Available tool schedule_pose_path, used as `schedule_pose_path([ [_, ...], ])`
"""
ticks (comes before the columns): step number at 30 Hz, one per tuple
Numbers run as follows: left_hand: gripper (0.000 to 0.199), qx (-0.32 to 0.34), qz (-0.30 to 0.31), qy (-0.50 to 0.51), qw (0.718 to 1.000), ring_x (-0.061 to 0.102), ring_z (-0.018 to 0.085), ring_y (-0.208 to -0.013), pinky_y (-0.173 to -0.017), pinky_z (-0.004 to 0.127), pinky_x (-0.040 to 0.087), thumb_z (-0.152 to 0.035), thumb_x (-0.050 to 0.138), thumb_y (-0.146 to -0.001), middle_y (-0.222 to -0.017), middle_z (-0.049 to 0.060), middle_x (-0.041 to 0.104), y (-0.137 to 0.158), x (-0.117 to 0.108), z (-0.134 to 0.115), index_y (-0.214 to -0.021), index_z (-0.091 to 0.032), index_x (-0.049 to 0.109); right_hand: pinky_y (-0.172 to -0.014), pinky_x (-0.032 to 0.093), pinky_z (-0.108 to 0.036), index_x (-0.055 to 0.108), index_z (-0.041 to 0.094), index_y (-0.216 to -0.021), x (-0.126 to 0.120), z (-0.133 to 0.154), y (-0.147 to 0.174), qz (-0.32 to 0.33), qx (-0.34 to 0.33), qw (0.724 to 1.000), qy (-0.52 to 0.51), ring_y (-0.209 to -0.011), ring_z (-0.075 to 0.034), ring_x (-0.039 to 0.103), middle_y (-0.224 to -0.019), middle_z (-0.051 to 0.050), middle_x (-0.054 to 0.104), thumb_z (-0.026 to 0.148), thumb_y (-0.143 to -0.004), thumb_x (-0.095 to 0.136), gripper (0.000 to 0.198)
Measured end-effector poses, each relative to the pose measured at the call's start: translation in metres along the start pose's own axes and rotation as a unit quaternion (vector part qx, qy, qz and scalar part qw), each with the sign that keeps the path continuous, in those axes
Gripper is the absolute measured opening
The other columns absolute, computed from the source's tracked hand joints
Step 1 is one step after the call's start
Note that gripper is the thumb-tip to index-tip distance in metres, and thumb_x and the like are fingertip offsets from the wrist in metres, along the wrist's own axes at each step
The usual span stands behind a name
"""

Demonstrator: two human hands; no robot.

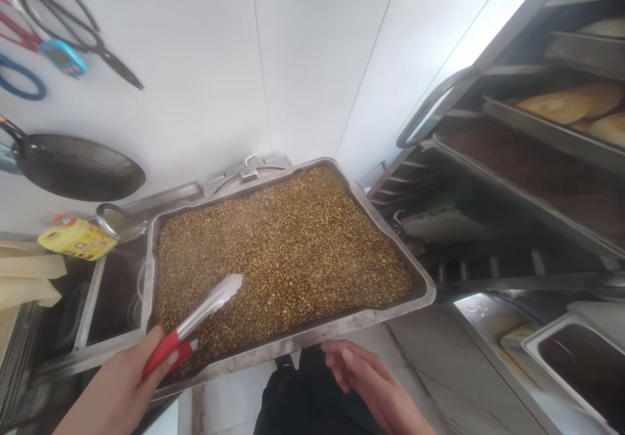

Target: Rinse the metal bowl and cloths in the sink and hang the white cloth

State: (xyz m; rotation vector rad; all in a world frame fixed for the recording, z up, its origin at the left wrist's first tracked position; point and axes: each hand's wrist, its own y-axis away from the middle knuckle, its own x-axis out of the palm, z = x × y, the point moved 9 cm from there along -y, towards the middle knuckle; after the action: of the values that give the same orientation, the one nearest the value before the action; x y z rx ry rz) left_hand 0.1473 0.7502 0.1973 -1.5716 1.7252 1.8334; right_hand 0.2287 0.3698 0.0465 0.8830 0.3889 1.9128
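A person's left hand (129,371) grips red-handled tongs (209,306), fingers wrapped around the handle, over a metal tray (342,324) of small, brown-and-gold grains (293,246) in front of a white wall. The right hand (364,378) hangs by the tray's near edge, fingers loosely curled around nothing; whether a fingertip touches the rim cannot be told. The tray looks well filled, its grains lying in one broad, fairly even layer, with a strip of bare metal at the near right corner. With the tongs in hand above the grains, the work appears unfinished, though how much is left is not clear. The tongs' lower arm is mostly out of sight, and its tip may or may not be among the grains. The left hand covers part of the near left corner, and whatever carries the tray is largely hidden beneath it. Both forearms are cut off below, scissors (117,67) are cropped at upper left, and the rack (532,275) at right is dim and blurred
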Motion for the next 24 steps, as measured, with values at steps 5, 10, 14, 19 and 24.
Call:
schedule_pose_path([
  [5,0.040,0.033,-0.019,0.005,0.999,0.069,0.022,-0.079,-0.077,0.031,0.050,-0.058,0.027,-0.105,-0.084,0.003,0.073,-0.026,0.000,-0.034,-0.093,-0.027,0.050,-0.072,0.043,-0.031,0.078,0.021,-0.110,-0.001,-0.021,-0.004,0.006,0.034,0.999,-0.040,-0.082,-0.017,0.055,-0.096,-0.006,0.068,0.063,-0.093,0.066,0.048],
  [10,0.046,0.030,-0.026,0.033,0.999,0.062,0.019,-0.070,-0.068,0.030,0.043,-0.067,0.028,-0.103,-0.077,-0.001,0.065,-0.053,-0.019,-0.057,-0.092,-0.027,0.047,-0.076,0.044,-0.031,0.078,0.022,-0.110,-0.013,-0.025,-0.003,-0.036,0.044,0.997,-0.050,-0.085,-0.018,0.054,-0.098,-0.005,0.068,0.065,-0.093,0.063,0.048],
  [14,0.051,0.027,-0.009,0.045,0.999,0.056,0.018,-0.059,-0.057,0.028,0.036,-0.075,0.032,-0.098,-0.069,-0.003,0.060,-0.066,-0.035,-0.073,-0.093,-0.026,0.048,-0.076,0.043,-0.032,0.078,0.023,-0.109,-0.021,-0.029,-0.001,-0.060,0.049,0.996,-0.048,-0.086,-0.020,0.053,-0.097,-0.006,0.067,0.067,-0.091,0.064,0.050],
  [19,0.054,0.019,-0.008,0.033,0.999,0.056,0.018,-0.056,-0.053,0.028,0.035,-0.078,0.034,-0.096,-0.066,-0.004,0.060,-0.070,-0.047,-0.081,-0.094,-0.027,0.051,-0.077,0.042,-0.034,0.078,0.022,-0.109,-0.027,-0.038,-0.002,-0.066,0.056,0.995,-0.055,-0.086,-0.020,0.052,-0.097,-0.005,0.067,0.068,-0.091,0.064,0.051],
  [24,0.054,0.010,-0.033,0.061,0.998,0.058,0.018,-0.060,-0.056,0.027,0.040,-0.078,0.039,-0.095,-0.070,-0.004,0.063,-0.061,-0.063,-0.073,-0.097,-0.027,0.056,-0.078,0.042,-0.034,0.077,0.023,-0.110,-0.026,-0.040,-0.001,-0.063,0.057,0.995,-0.053,-0.087,-0.020,0.052,-0.099,-0.005,0.066,0.065,-0.095,0.060,0.048],
])
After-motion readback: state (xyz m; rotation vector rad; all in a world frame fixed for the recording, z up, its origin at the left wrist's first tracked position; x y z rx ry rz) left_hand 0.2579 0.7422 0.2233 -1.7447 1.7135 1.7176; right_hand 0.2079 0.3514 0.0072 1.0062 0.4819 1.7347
